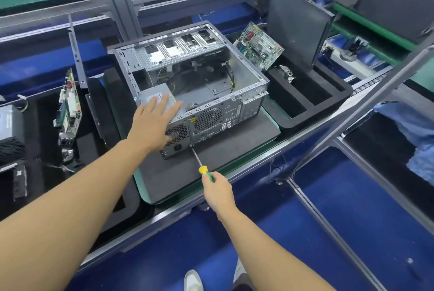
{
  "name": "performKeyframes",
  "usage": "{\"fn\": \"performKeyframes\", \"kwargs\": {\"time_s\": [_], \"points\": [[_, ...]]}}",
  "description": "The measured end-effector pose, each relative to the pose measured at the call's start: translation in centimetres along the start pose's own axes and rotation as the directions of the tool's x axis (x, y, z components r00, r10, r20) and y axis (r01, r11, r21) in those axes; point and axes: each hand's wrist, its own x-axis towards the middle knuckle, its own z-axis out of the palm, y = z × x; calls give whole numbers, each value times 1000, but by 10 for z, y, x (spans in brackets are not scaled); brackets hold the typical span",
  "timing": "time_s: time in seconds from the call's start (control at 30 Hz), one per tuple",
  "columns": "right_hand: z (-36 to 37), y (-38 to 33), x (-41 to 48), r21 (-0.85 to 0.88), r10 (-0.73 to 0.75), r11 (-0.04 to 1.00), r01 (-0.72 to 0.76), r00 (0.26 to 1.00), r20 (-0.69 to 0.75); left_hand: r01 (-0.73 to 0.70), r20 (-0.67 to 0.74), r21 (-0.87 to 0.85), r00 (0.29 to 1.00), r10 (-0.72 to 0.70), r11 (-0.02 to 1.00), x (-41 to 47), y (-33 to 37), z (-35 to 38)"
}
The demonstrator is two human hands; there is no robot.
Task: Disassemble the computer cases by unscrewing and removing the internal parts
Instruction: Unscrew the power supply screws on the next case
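We keep the screwdriver (199, 163) in line with the screw at the lower rear edge of the computer case (234, 112), beside the inlet of the power supply (150, 97); in our judgement a tilted shaft is likely to slip out of the head. We press along the shaft while turning, and brace the case so that it does not slide on the grey mat (223, 154). The case lies on that mat on the bench (253, 165), open face up, with the power supply seated in its near left corner.

The left hand (155, 124) is open, fingers straight and spread, palm flat on the power supply and the rear rim of the case. The right hand (217, 189) is closed round the green-and-yellow screwdriver handle. The tip touches the rear panel; whether it sits in a screw head is too small to tell
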Motion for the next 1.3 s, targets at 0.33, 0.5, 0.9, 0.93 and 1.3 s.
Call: {"fn": "performKeyframes", "kwargs": {"time_s": [0.33, 0.5, 0.9, 0.93, 1.3], "points": [[6, 2, 7, -13, 12, 1000, -12, 1000, -27, 14, -7, -7, 1000, -14, 1000, 1, 0, 3], [11, 5, 5, 7, 27, 1000, -27, 999, -40, 19, -11, -6, 1000, -19, 1000, 1, 0, 2], [18, 8, 4, 59, 28, 998, -24, 997, -68, 25, -5, -13, 1000, -25, 1000, 2, -1, 6], [18, 8, 4, 74, 32, 997, -27, 998, -61, 26, -7, -13, 1000, -26, 1000, 2, -1, 7], [12, 3, 5, -293, -88, 955, 45, 987, -136, 47, 61, -125, 997, -40, 991, 9, 4, -1]]}}
